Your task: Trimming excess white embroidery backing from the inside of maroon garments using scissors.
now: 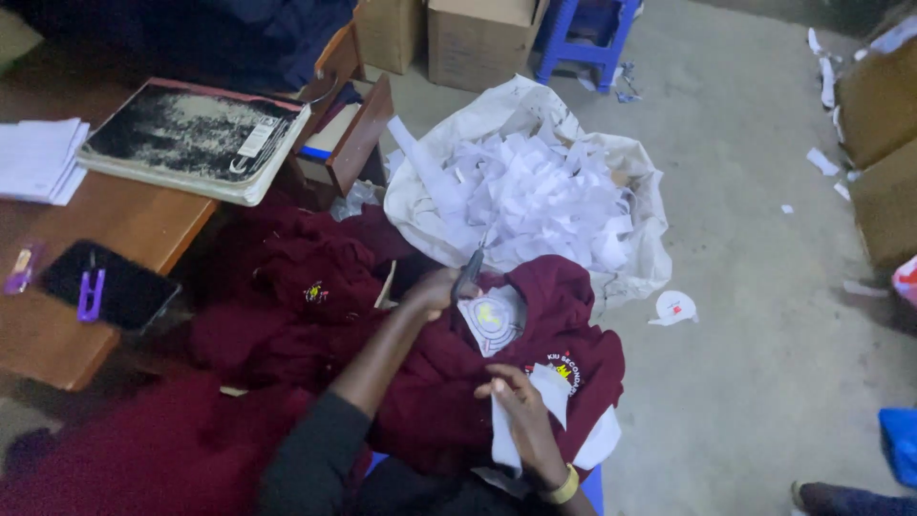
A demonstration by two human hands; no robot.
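Grey concrete floor (764,315) filled the right side of the view, littered with white paper scraps, while a wooden desk (134,225) stood at the left. On the desk lay a worn notebook (191,139), a stack of white papers (38,158) and a dark phone (110,285) with a purple clip (91,294) resting on it. Beside the desk an open drawer (349,134) jutted out. Cardboard boxes (478,38) and a blue stool (587,33) stood at the far end of the floor.

A maroon garment (449,382) lay across the person's lap, its embroidered badge (564,368) facing up near the right hand. More maroon cloth (287,287) was heaped to the left, between the lap and the desk. Just beyond the garment sat a white sack (640,205) (open at the top) piled with white paper trimmings (535,191).

The left hand (435,291) was closed around dark scissors (468,272), whose blades pointed up toward the sack, just above a white round backing patch (492,320) on the garment. The right hand (521,416), with a yellow band (562,487) at the wrist, pinched a strip of white backing paper (506,435) against the garment beside the badge. Both arms wore dark sleeves.
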